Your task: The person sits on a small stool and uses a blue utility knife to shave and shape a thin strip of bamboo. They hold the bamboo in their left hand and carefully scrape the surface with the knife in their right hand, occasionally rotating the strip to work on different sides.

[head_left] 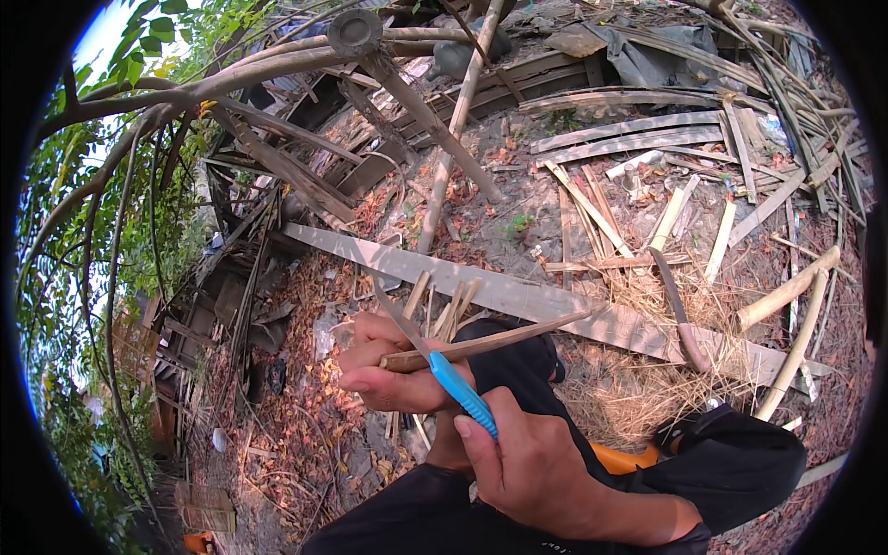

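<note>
My left hand (393,365) is closed around a narrow strip of wood or bamboo (499,343), which points away to the right above my knee. In my right hand (532,453) is a knife with a blue ribbed handle (460,390). Its blade (402,319) crosses over the strip's near end, close to my left thumb; whether it touches the strip I cannot tell. Several pale short strips (450,313) stick up just behind my left hand, and their lower ends are partly hidden by it.
A long grey plank (518,294) lies beyond my knees. Right of it are a curved long-bladed tool (678,310), pale shavings (629,398) and thick poles (786,291). Split strips (638,132) are strewn farther back. A forked branch (240,79) overhangs the left; something orange (622,457) shows beneath my leg.
</note>
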Demonstrator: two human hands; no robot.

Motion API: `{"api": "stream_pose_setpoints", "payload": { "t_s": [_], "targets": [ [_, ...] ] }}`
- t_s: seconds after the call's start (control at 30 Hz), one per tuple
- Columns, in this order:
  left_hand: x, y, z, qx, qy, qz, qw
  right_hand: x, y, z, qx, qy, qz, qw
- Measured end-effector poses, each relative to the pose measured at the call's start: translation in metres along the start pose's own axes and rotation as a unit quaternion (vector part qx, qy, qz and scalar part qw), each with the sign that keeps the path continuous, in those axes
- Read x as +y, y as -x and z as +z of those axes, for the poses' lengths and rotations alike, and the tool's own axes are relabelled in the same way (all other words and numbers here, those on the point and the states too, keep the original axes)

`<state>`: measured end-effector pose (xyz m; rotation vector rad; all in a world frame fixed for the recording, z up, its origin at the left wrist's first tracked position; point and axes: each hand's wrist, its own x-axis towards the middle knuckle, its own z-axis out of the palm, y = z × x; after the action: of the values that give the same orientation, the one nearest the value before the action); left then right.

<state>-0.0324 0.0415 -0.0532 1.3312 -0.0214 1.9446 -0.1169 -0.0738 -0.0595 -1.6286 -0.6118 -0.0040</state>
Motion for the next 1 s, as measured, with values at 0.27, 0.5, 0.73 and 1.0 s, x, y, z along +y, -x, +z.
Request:
{"api": "stream_pose_setpoints", "payload": {
  "t_s": [0.27, 0.5, 0.73, 1.0],
  "targets": [
    [0.011, -0.025, -0.027, -0.092, 0.063, 0.048, 0.993, -0.003, 0.015, -0.013, -0.049, -0.002, 0.035, 0.998],
    [0.017, -0.020, -0.019, -0.141, 0.034, 0.053, 0.988, -0.017, 0.025, -0.014, -0.046, 0.041, 0.019, 0.998],
    [0.022, -0.018, -0.012, -0.066, 0.029, 0.059, 0.996, 0.126, 0.026, -0.010, 0.051, 0.213, 0.149, 0.964],
    [0.020, -0.008, 0.016, -0.062, 0.050, 0.040, 0.996, 0.046, 0.027, -0.016, 0.032, 0.056, 0.055, 0.996]
  ]
}}
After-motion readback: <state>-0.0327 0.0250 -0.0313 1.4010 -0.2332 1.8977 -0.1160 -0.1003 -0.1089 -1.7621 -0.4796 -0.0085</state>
